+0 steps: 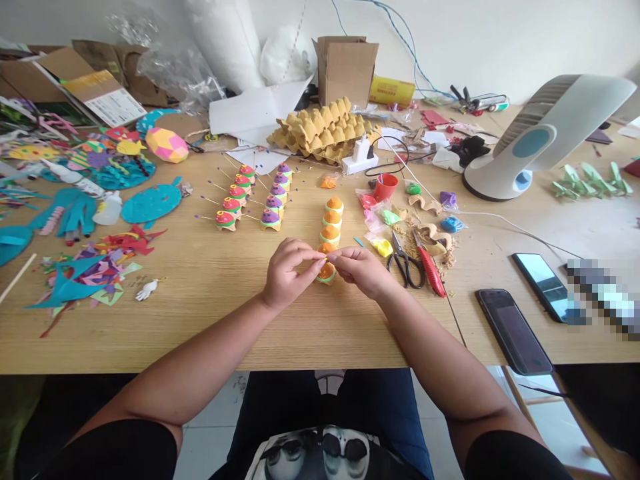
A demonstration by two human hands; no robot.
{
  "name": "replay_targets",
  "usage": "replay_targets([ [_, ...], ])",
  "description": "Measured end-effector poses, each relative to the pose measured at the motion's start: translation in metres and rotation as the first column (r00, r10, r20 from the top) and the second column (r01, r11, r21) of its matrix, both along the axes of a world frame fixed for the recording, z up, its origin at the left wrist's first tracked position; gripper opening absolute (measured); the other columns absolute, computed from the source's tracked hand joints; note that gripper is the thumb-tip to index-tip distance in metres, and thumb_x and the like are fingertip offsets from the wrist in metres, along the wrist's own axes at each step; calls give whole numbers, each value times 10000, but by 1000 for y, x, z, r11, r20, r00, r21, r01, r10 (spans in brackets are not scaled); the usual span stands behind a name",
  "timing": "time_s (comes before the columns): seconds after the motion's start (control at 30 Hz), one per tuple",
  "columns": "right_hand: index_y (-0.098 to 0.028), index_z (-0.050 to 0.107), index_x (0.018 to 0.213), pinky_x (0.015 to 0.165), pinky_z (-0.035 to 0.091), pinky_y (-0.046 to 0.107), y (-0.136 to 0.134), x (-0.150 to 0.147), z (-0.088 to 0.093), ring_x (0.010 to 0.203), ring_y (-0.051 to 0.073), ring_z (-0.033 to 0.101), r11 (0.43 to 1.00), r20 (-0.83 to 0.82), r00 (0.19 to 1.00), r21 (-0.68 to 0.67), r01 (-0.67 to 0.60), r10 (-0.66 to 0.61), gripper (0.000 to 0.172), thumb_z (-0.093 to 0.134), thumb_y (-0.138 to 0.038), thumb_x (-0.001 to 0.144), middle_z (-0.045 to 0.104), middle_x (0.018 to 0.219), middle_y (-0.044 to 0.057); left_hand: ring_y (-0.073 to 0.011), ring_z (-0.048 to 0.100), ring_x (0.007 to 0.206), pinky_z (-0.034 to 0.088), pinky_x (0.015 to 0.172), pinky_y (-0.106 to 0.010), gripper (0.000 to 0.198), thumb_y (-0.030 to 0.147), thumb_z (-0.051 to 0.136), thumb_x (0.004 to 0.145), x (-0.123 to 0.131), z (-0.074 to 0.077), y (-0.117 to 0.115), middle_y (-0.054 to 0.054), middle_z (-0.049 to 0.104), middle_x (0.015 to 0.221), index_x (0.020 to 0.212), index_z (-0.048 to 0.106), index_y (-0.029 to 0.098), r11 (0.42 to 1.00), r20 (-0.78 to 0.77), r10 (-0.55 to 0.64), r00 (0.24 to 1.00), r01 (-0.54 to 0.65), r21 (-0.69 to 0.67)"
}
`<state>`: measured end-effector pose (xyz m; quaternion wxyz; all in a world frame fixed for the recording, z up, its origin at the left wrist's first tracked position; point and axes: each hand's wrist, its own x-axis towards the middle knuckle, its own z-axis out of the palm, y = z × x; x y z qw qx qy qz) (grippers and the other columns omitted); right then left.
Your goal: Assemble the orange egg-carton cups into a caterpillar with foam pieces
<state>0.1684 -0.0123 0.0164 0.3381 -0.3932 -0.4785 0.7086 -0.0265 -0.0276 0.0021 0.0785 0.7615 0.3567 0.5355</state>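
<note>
My left hand (pixel 295 273) and my right hand (pixel 363 270) meet fingertip to fingertip, both closed in a pinch. Between the fingertips shows a tiny yellow piece (pixel 327 259), too small to make out well; it looks like modelling clay. Just under and behind the fingers runs a row of egg-carton cups topped with orange clay (pixel 330 217), with pale green bands. My fingers partly cover the nearest cups. To the left stand two finished-looking rows, one of red-and-green cups (pixel 235 192) and one of purple-and-yellow cups (pixel 276 193), with dark-tipped sticks poking out.
Scissors (pixel 404 263) and a red-handled cutter (pixel 430 267) lie right of my hand, near bagged yellow clay (pixel 383 247) and a red cup (pixel 386 187). Phones (pixel 514 330) and a white fan (pixel 530 140) stand farther right. Paper scraps (pixel 95 273) cover the left; egg trays (pixel 325 130) sit behind.
</note>
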Motion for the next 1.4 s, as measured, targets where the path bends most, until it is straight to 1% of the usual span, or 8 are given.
replay_targets([
  [0.2,-162,697,798,495,129,261,0,-1,0,485,55,237,1000,10,1000,7,-3,3,422,803,-561,709,350,509,-100,-167,630,825,520,792,-346,89,180,718,913,-1,-1,1,-16,704,845,965,765,235,1000,-23,0,1000,0,17],
  [0.4,-166,633,700,499,123,260,-1,-1,4,487,49,228,1000,-11,1000,0,6,-6,422,811,-549,709,326,513,-101,-166,627,831,522,793,-343,121,179,719,914,-2,-2,1,-18,697,861,1005,770,239,1000,-40,6,999,-6,14],
  [0.63,-185,556,643,493,113,269,-2,0,6,488,53,196,999,-37,999,29,-21,22,466,788,-578,737,298,517,-101,-160,626,822,526,789,-337,96,195,725,914,0,-1,1,-13,695,847,984,773,240,999,-26,35,999,-35,6],
  [1.0,-187,596,685,495,125,267,-2,-1,5,496,60,223,1000,19,1000,24,-18,18,458,793,-598,728,319,531,-93,-165,640,815,538,792,-350,43,258,729,916,-1,-2,0,-17,702,835,911,765,235,998,-16,54,998,-54,-42],
  [1.17,-198,504,603,494,117,272,-1,-1,3,491,57,203,999,-35,999,26,-27,28,492,782,-571,763,301,524,-93,-155,634,820,530,789,-329,40,202,741,904,0,-1,1,-15,695,846,930,763,222,999,38,35,999,-34,-33],
  [1.23,-193,546,634,493,121,268,-1,-2,4,489,57,213,999,-34,999,24,-24,25,457,788,-561,758,317,522,-94,-155,635,824,532,791,-327,39,201,739,905,0,-1,1,-15,693,848,930,763,220,999,43,36,998,-34,-37],
  [1.3,-183,636,728,488,125,262,-1,-2,5,484,57,231,1000,-5,1000,30,-8,8,408,810,-552,728,347,520,-97,-156,638,830,534,798,-330,37,208,735,909,0,-1,1,-18,694,852,929,764,218,999,40,37,999,-36,-41],
  [1.4,-173,706,846,475,130,259,-2,-3,7,476,57,244,999,40,999,46,15,-17,428,836,-545,682,390,514,-100,-157,638,828,534,798,-333,33,223,732,914,0,-1,1,-20,699,850,920,764,218,998,27,38,999,-36,-47],
])
